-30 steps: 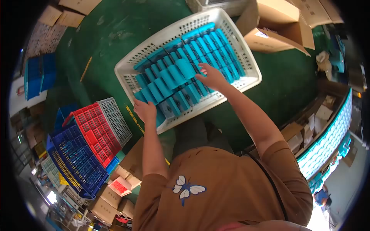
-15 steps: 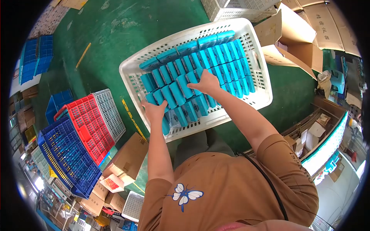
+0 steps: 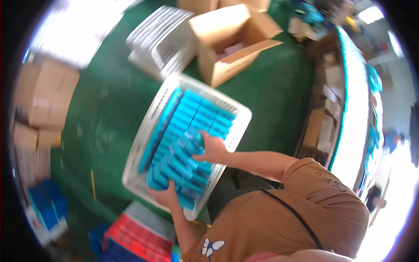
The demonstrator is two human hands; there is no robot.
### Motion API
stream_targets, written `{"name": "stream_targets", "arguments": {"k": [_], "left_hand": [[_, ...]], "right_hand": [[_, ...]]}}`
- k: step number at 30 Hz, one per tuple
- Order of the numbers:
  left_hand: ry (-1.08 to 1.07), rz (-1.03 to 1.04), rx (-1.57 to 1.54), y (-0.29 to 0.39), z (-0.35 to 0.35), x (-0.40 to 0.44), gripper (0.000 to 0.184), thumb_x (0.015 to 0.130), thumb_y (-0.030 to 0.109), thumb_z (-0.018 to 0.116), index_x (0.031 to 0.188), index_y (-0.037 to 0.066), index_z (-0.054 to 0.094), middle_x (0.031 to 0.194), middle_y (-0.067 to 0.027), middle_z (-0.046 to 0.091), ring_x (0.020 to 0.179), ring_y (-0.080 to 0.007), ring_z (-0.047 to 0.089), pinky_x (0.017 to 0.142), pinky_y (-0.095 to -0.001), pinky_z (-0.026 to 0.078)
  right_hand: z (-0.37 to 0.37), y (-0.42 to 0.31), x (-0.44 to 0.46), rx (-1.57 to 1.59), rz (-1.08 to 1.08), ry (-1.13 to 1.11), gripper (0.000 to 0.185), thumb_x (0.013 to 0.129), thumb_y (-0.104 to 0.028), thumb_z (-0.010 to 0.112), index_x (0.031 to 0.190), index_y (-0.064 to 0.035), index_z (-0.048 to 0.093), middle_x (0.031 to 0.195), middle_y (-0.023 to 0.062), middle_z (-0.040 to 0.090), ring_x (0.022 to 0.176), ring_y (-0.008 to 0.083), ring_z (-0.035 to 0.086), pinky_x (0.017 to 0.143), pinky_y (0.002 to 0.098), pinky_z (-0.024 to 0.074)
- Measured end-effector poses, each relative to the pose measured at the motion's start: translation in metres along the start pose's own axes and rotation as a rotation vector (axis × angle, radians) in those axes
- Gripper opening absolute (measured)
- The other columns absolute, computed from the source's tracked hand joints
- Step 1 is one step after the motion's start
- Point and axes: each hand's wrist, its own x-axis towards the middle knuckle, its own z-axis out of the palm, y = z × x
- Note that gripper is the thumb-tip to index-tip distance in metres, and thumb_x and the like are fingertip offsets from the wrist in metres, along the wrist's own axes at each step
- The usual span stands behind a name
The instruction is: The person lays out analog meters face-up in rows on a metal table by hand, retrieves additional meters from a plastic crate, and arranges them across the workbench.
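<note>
A white plastic basket [image 3: 139, 150] holds several rows of small teal boxes [image 3: 176, 124], packed side by side. My left hand [image 3: 165, 196] presses against the near-left end of one row of teal boxes [image 3: 174, 163], thumb over its edge. At the opposite end of that same row is my right hand [image 3: 214, 148], thumb and fingers curled around the end boxes. The row sits between both hands, looking slightly higher than the boxes beside it. Motion blur hides whether it is clear of the layer below. Some fingertips are hidden.
Stacked white baskets [image 3: 168, 41] and an open cardboard carton [image 3: 233, 41] stand beyond the basket on the green floor. Red crates [image 3: 139, 238] lie near my left side. A long shelf with boxes [image 3: 323, 113] is at right, and cartons [image 3: 50, 91] at far left.
My view has turned, so the basket appears rotated and lower left, and the picture is blurred. Both hands remain at the ends of the row of teal boxes, which looks straighter between them.
</note>
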Motion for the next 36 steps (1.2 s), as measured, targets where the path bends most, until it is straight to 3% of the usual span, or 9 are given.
{"name": "stream_targets", "arguments": {"k": [5, 7, 14, 15, 17, 24, 31, 35, 36], "left_hand": [[-0.080, 0.296, -0.144, 0.131, -0.028, -0.020, 0.103, 0.060, 0.051, 0.090, 0.139, 0.007, 0.041, 0.128, -0.0203, 0.061, 0.114, -0.0432, 0.061, 0.093, -0.0516, 0.050], [-0.143, 0.481, -0.227, 0.184, -0.026, -0.051, 0.101, 0.060, 0.050, 0.091, 0.137, 0.006, 0.042, 0.126, -0.0195, 0.063, 0.111, -0.0427, 0.063, 0.092, -0.0504, 0.050], [-0.620, 1.006, -0.635, 0.303, -0.016, -0.271, 0.085, 0.060, 0.030, 0.090, 0.127, 0.004, 0.045, 0.114, -0.0189, 0.065, 0.106, -0.0355, 0.065, 0.092, -0.0460, 0.049], [-0.717, 1.032, -0.447, 0.313, -0.026, -0.315, 0.084, 0.059, 0.028, 0.089, 0.127, 0.003, 0.045, 0.116, -0.0193, 0.064, 0.107, -0.0367, 0.065, 0.092, -0.0460, 0.050], [-0.734, 1.399, -0.616, 0.311, -0.021, -0.406, 0.091, 0.058, 0.026, 0.089, 0.133, 0.003, 0.043, 0.119, -0.0204, 0.062, 0.109, -0.0404, 0.063, 0.096, -0.0485, 0.049], [-1.133, 1.813, -0.659, 0.243, -0.034, -0.658, 0.086, 0.060, 0.033, 0.090, 0.126, 0.004, 0.044, 0.111, -0.0186, 0.064, 0.100, -0.0392, 0.066, 0.084, -0.0461, 0.053], [-1.302, 2.016, -0.503, 0.156, -0.005, -0.802, 0.089, 0.060, 0.035, 0.090, 0.127, 0.001, 0.043, 0.112, -0.0206, 0.062, 0.100, -0.0394, 0.065, 0.083, -0.0458, 0.053], [-1.340, 2.023, -0.528, 0.132, 0.022, -0.829, 0.095, 0.062, 0.040, 0.091, 0.130, 0.001, 0.038, 0.109, -0.0212, 0.062, 0.100, -0.0417, 0.065, 0.083, -0.0466, 0.053], [-1.370, 2.002, -0.547, 0.125, 0.029, -0.832, 0.095, 0.062, 0.038, 0.092, 0.130, 0.001, 0.037, 0.111, -0.0214, 0.060, 0.101, -0.0417, 0.064, 0.085, -0.0464, 0.052]], "right_hand": [[-0.101, 0.016, -0.085, 0.131, 0.073, 0.378, 0.105, 0.064, -0.052, 0.082, 0.142, 0.0020, 0.038, 0.083, 0.0239, 0.067, 0.080, 0.0404, 0.070, 0.078, 0.0444, 0.0564], [-0.132, 0.043, -0.125, 0.132, 0.048, 0.672, 0.103, 0.064, -0.049, 0.083, 0.141, 0.0024, 0.039, 0.085, 0.0249, 0.067, 0.080, 0.0401, 0.070, 0.078, 0.0439, 0.0570], [-0.188, 0.157, -0.372, 0.189, 0.331, 1.371, 0.095, 0.063, -0.040, 0.085, 0.139, -0.0015, 0.042, 0.102, 0.0225, 0.069, 0.091, 0.0374, 0.072, 0.083, 0.0417, 0.0579], [-0.182, 0.177, -0.413, 0.181, 0.378, 1.481, 0.094, 0.064, -0.039, 0.085, 0.139, -0.0022, 0.043, 0.103, 0.0223, 0.070, 0.093, 0.0375, 0.071, 0.085, 0.0424, 0.0572], [-0.157, 0.212, -0.499, 0.176, 0.588, 1.627, 0.090, 0.064, -0.038, 0.085, 0.137, -0.0019, 0.046, 0.104, 0.0226, 0.070, 0.096, 0.0378, 0.071, 0.087, 0.0440, 0.0558], [-0.048, 0.276, -0.706, 0.200, 1.065, 1.944, 0.086, 0.065, -0.042, 0.085, 0.133, -0.0009, 0.051, 0.099, 0.0188, 0.071, 0.086, 0.0351, 0.072, 0.078, 0.0428, 0.0567], [0.037, 0.331, -0.801, 0.206, 1.331, 2.062, 0.086, 0.066, -0.043, 0.085, 0.134, -0.0018, 0.051, 0.096, 0.0177, 0.072, 0.082, 0.0337, 0.072, 0.074, 0.0417, 0.0576], [0.052, 0.359, -0.808, 0.189, 1.326, 2.164, 0.093, 0.066, -0.039, 0.086, 0.140, -0.0024, 0.043, 0.102, 0.0193, 0.070, 0.085, 0.0355, 0.072, 0.077, 0.0422, 0.0572], [0.059, 0.368, -0.807, 0.236, 1.289, 2.155, 0.097, 0.066, -0.033, 0.086, 0.144, -0.0047, 0.036, 0.114, 0.0208, 0.067, 0.094, 0.0374, 0.070, 0.083, 0.0429, 0.0563]]}}
